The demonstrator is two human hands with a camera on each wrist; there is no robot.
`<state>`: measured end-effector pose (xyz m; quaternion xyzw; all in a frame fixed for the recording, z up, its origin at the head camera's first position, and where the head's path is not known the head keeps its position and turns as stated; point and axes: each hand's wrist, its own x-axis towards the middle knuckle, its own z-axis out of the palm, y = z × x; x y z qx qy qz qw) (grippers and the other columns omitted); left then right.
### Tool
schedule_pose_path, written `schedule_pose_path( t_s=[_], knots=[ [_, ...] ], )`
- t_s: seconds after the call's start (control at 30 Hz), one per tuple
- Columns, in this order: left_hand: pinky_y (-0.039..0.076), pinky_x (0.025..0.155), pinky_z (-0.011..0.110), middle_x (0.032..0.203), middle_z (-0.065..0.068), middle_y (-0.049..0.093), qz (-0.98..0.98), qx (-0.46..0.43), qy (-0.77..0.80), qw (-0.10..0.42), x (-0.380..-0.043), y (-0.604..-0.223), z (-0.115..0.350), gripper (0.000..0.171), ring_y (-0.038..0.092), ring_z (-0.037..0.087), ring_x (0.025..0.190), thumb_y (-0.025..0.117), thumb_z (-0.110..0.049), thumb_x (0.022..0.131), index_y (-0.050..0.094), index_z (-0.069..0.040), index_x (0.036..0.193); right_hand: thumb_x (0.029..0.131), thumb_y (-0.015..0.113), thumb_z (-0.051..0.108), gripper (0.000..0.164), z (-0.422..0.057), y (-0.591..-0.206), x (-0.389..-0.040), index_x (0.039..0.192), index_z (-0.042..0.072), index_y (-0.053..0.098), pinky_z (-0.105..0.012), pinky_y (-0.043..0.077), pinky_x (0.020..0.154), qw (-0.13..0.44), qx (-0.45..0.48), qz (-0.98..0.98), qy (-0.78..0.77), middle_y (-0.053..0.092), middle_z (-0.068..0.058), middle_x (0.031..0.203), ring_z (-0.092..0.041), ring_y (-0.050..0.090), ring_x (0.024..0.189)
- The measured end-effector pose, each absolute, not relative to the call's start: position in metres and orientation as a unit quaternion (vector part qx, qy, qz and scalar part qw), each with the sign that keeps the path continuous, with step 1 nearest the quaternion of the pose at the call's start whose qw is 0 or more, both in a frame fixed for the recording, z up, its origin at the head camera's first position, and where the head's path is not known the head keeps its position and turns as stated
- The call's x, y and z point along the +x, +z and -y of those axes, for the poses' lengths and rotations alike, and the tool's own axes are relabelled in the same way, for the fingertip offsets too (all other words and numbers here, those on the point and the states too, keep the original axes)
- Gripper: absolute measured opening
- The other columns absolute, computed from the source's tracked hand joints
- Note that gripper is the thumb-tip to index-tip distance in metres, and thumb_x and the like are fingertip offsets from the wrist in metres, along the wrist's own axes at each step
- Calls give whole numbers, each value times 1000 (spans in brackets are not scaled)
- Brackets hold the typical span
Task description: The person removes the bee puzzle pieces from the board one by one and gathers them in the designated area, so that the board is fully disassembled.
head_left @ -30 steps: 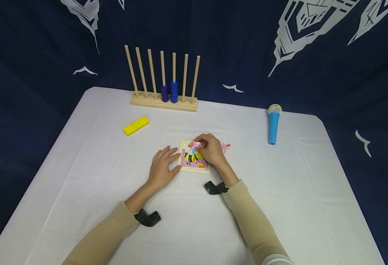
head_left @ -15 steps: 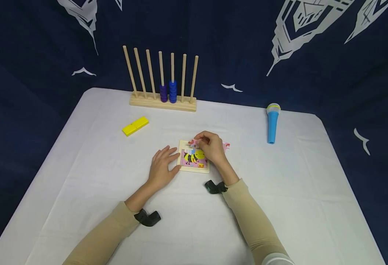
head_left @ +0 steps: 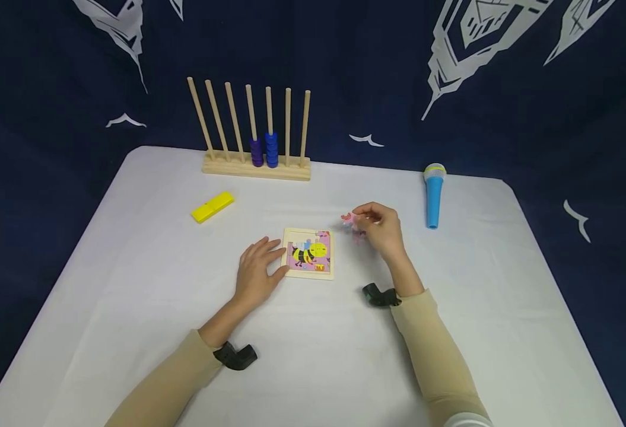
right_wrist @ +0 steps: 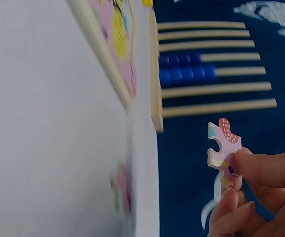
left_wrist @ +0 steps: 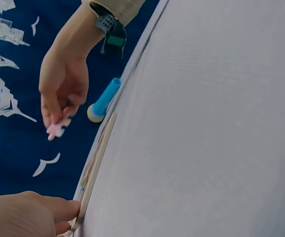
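A square wooden puzzle board (head_left: 290, 232) with a bee picture lies mid-table, a gap showing along its upper left. At its left edge rests my left hand (head_left: 256, 270), fingers spread and fairly straight, the tips touching the frame. Right of the board, my right hand (head_left: 386, 232) holds a pink jigsaw piece (right_wrist: 225, 148) between thumb and fingers, raised over the table. Red with white dots marks one knob of the piece. Below this hand another jigsaw piece (right_wrist: 122, 188) lies on the cloth, blurred in the right wrist view and partly hidden in the head view.
A wooden peg rack (head_left: 238, 168) with purple and blue beads on two pegs stands at the back edge. A yellow block (head_left: 212, 207) lies in front of it. To the far right lies a blue toy microphone (head_left: 434, 201). A dark patterned cloth (head_left: 323, 71) hangs behind the table.
My right hand has lifted the jigsaw piece off the board's top edge and moved right, over the loose piece. My left hand stays at the frame. The head view has shifted slightly.
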<state>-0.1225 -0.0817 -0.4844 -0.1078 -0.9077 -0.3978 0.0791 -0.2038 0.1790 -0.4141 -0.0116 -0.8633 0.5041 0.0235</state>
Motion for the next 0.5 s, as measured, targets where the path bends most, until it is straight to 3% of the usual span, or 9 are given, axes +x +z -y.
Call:
schedule_pose_path(
  t_s=[0.17,0.5],
  knots=[
    [19,117,56,139,14,57,908,-104,-398,78,-121,-482,81,38,37,34,141,74,-14,85,67,0,121,91,63,2,13,-222,-409,-206,101,-2,70,-19,44,64,14,-38,865,501,64,-12,95,-14,52,80],
    [17,118,56,140,17,56,909,-100,-398,74,-119,-481,76,41,36,35,141,75,-13,83,67,1,121,90,62,2,16,-257,-421,-209,103,-5,69,-22,43,66,-109,-14,884,454,65,-6,83,-15,50,74]
  ],
)
